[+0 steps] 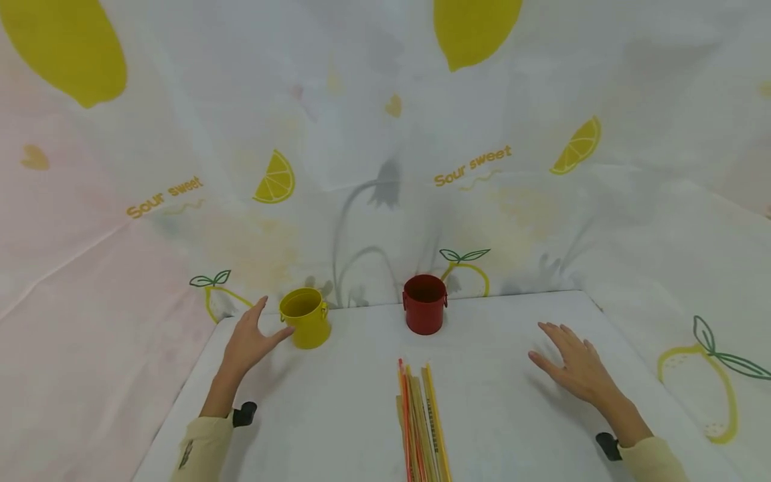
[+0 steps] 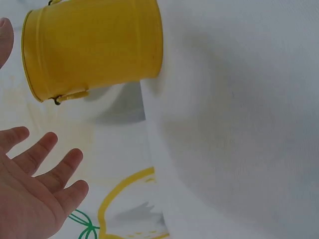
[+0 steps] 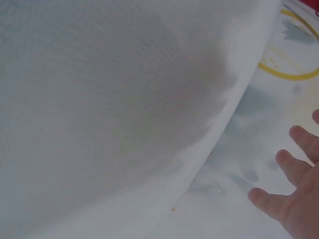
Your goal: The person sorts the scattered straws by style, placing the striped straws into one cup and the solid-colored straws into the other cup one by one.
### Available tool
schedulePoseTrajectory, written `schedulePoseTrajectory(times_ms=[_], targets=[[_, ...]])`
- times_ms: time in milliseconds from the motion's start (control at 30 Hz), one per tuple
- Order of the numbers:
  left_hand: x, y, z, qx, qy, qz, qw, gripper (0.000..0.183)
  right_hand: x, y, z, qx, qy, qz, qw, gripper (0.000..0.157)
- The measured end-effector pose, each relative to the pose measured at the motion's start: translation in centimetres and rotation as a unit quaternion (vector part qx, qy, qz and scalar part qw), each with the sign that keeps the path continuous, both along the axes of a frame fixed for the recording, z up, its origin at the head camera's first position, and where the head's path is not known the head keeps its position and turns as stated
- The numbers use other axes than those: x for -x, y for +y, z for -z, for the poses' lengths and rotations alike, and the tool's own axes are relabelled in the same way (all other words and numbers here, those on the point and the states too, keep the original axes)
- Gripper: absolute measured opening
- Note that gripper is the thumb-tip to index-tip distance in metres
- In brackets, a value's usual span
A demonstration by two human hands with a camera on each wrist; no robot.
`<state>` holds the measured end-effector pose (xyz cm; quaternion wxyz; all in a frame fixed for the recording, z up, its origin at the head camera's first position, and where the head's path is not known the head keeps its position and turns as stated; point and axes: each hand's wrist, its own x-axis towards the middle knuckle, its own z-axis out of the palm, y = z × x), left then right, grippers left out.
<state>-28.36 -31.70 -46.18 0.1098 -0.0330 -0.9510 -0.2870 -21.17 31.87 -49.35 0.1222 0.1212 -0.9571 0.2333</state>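
A yellow bucket [image 1: 308,327] stands upright at the back left of the white table. My left hand [image 1: 247,343] is just left of it, thumb and fingers spread apart, holding nothing. In the left wrist view the yellow bucket [image 2: 94,47] fills the top, with a gap between it and the fingers [image 2: 64,169]. A red bucket [image 1: 424,313] stands upright at the back middle. Over the right side of the table my right hand [image 1: 575,365] has its fingers extended and holds nothing. The right wrist view shows its fingers [image 3: 294,169] apart from any object.
A bundle of thin sticks [image 1: 418,425], red, yellow and tan, lies lengthwise at the front middle of the white table [image 1: 337,408]. Behind it hangs a cloth backdrop [image 1: 337,134] printed with lemons. A red edge [image 3: 311,4] shows in the right wrist view's corner.
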Motion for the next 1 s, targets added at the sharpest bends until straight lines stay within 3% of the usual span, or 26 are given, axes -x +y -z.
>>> schedulePoseTrajectory(times_ms=[100, 200, 300, 533, 733, 867, 1000], targets=[[0.8, 0.4, 0.2, -0.085, -0.038, 0.007, 0.9956, 0.112, -0.1, 0.0, 0.1, 0.001, 0.004, 0.001, 1.0, 0.071], [1.4, 0.7, 0.3, -0.164, -0.08, 0.013, 0.9831, 0.116, -0.2, 0.1, 0.1, 0.003, 0.006, 0.002, 1.0, 0.07], [1.8, 0.9, 0.3, -0.215, -0.111, 0.015, 0.9701, 0.117, -0.3, 0.1, 0.1, 0.005, 0.004, 0.003, 1.0, 0.07], [2.4, 1.4, 0.7, -0.272, -0.132, 0.056, 0.9516, 0.109, -0.5, 0.3, 0.2, 0.008, 0.0, 0.005, 1.0, 0.069], [1.8, 2.7, -0.5, -0.323, -0.145, 0.065, 0.933, 0.106, -0.4, 0.1, 0.2, 0.009, -0.001, 0.004, 1.0, 0.069], [1.4, 3.4, -0.9, -0.331, -0.135, 0.063, 0.9318, 0.102, -0.5, 0.1, 0.3, 0.01, -0.005, 0.008, 1.0, 0.069], [1.5, 3.9, -0.4, -0.353, -0.116, 0.068, 0.9258, 0.096, -0.5, 0.1, 0.5, 0.011, -0.009, 0.011, 1.0, 0.069]])
